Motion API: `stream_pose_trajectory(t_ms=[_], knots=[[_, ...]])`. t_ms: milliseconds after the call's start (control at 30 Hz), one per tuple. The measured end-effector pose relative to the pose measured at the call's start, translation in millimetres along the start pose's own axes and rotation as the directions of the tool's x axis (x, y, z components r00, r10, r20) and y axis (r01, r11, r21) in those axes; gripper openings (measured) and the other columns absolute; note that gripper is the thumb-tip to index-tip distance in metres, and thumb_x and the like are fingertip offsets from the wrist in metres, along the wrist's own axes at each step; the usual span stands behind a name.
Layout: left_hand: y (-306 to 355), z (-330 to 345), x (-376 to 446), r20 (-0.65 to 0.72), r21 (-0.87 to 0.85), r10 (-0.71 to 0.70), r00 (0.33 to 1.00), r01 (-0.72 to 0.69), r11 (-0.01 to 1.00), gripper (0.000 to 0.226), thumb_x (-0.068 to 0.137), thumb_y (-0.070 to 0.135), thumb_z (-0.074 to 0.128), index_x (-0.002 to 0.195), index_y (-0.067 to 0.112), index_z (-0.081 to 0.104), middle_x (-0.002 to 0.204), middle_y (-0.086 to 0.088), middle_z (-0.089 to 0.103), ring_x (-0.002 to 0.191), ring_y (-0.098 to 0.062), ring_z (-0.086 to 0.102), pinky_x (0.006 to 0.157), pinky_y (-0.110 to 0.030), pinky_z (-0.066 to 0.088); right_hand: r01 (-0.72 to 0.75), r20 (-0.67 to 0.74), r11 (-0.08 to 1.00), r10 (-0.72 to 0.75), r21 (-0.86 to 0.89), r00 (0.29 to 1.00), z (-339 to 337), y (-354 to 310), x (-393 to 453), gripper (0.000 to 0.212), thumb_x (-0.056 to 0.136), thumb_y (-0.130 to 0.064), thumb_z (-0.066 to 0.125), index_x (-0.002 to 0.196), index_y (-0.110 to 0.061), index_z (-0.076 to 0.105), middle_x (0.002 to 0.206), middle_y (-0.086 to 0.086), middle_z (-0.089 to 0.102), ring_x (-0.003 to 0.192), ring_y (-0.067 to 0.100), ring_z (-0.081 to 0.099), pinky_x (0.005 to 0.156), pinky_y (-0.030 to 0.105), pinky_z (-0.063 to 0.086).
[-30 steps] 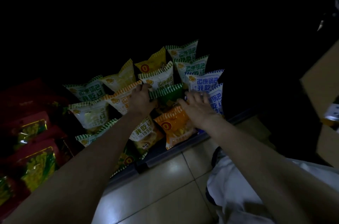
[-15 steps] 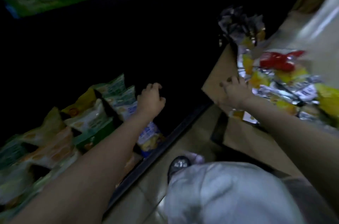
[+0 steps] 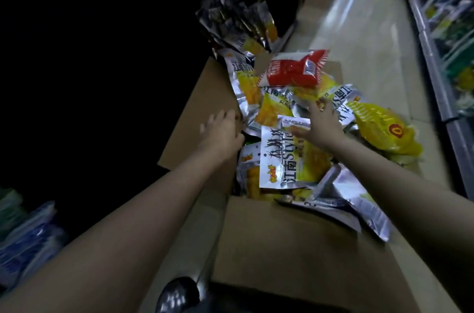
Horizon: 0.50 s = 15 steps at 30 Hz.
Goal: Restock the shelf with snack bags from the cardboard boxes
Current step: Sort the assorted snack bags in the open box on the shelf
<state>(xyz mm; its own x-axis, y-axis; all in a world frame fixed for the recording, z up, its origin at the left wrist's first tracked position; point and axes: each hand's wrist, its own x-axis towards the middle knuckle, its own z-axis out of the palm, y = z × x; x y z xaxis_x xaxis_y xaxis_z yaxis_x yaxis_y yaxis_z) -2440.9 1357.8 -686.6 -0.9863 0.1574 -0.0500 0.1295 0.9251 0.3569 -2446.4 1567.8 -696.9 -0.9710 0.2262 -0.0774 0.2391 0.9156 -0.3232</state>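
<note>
Here the white-and-yellow foil snack bag (image 3: 287,158) lies flat atop the open brown cardboard box (image 3: 269,235), long axis running away; right hand (image 3: 320,125) spread on its far end; left hand (image 3: 220,133) relaxed, empty, just beside.

A single head-worn, wide-angle camera looks forward and steeply down from close above an open cardboard box (image 3: 279,243) of snack bags (image 3: 289,158), both forearms reaching away from it, the floor aisle (image 3: 369,38) receding to the upper right.
</note>
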Motion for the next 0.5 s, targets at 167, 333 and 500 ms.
stream_pose_trajectory(t_ms=[167, 333, 500], knots=[[-5.0, 22.9, 31.0, 0.007, -0.017, 0.017, 1.0, -0.017, 1.0, 0.04, 0.092, 0.02, 0.048, 0.131, 0.014, 0.042, 0.132, -0.009, 0.044, 0.124, -0.029, 0.037, 0.1, -0.038, 0.03, -0.008, -0.267, 0.926, 0.117, 0.378, 0.957, 1.6, -7.5, 73.6, 0.072, 0.083, -0.018, 0.068, 0.142, -0.033, 0.03, 0.153, 0.014, 0.004, 0.132, 0.041, 0.032, 0.11, 0.051, 0.031], [-21.8, 33.8, 46.4, -0.062, -0.042, 0.014, 0.998, -0.017, 0.999, 0.039, 0.092, 0.016, 0.05, 0.13, 0.013, 0.045, 0.129, -0.01, 0.047, 0.122, -0.029, 0.04, 0.102, -0.037, 0.03, -0.031, -0.322, 0.858, 0.226, 0.513, 0.92, 3.9, -16.2, 114.6, 0.043, 0.089, -0.007, 0.058, 0.129, -0.019, 0.049, 0.144, 0.01, 0.027, 0.121, 0.021, 0.043, 0.103, 0.017, 0.028], [-28.7, 31.4, 38.3, -0.122, -0.075, 0.053, 0.991, -0.062, 0.995, 0.039, 0.092, 0.013, 0.05, 0.13, 0.012, 0.044, 0.127, -0.009, 0.047, 0.121, -0.025, 0.041, 0.102, -0.033, 0.031, 0.053, -0.523, 0.889, 0.219, 0.455, 0.824, -1.5, -24.6, 102.8, 0.022, 0.087, -0.008, 0.059, 0.109, -0.008, 0.064, 0.121, 0.01, 0.058, 0.111, 0.023, 0.054, 0.092, 0.021, 0.036]])
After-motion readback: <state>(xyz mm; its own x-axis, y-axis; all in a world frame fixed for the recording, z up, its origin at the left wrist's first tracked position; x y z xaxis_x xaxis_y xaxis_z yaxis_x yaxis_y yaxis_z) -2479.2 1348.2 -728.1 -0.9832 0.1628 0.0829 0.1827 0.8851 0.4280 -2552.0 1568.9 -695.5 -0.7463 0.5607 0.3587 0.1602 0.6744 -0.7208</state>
